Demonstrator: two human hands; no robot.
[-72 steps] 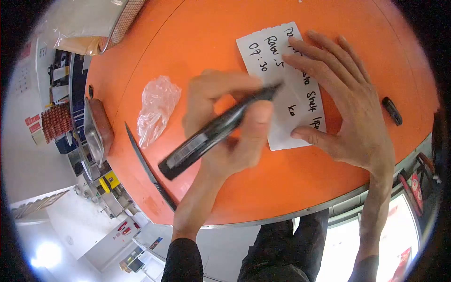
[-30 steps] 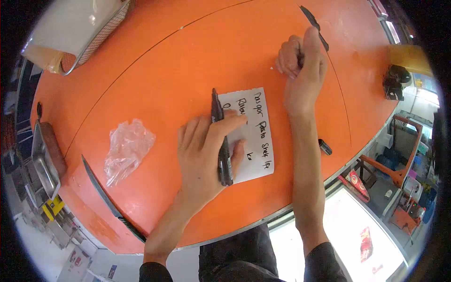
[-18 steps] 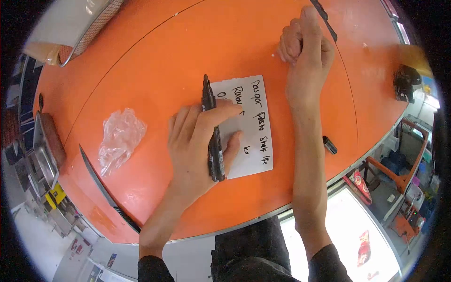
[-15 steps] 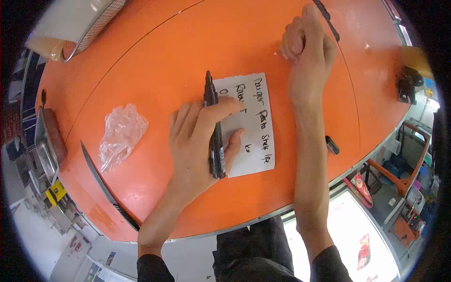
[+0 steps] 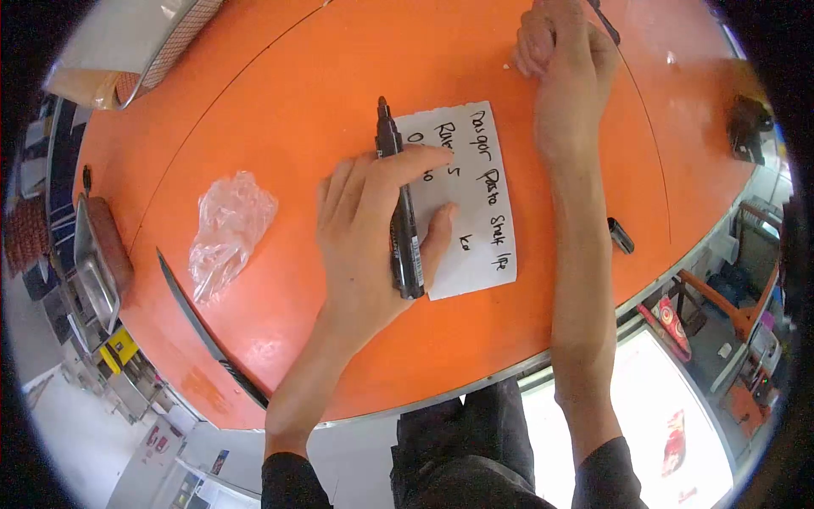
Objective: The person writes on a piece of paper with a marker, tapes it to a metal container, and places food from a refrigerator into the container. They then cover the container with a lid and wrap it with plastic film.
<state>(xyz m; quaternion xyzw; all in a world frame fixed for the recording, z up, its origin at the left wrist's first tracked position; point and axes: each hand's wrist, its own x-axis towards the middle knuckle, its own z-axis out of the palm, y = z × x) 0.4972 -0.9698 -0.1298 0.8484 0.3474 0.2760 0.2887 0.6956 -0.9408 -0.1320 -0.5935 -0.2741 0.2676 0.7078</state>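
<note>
1. The left hand (image 5: 369, 242) lies flat on a white handwritten paper note (image 5: 479, 199). It pins a black marker pen (image 5: 400, 208) between thumb and forefinger, tip pointing away from the person.
2. The right hand (image 5: 566, 64) is curled into a fist on the orange round table (image 5: 297, 110), just beyond the note; I cannot tell whether it holds anything.
3. A black pen cap (image 5: 621, 235) lies right of the forearm, and a crumpled clear plastic bag (image 5: 229, 233) lies well left.

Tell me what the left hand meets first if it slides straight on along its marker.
Likely nothing: beyond the marker tip in the left hand lies only orange table as far as the picture shows. The right hand sits off to the right.
</note>
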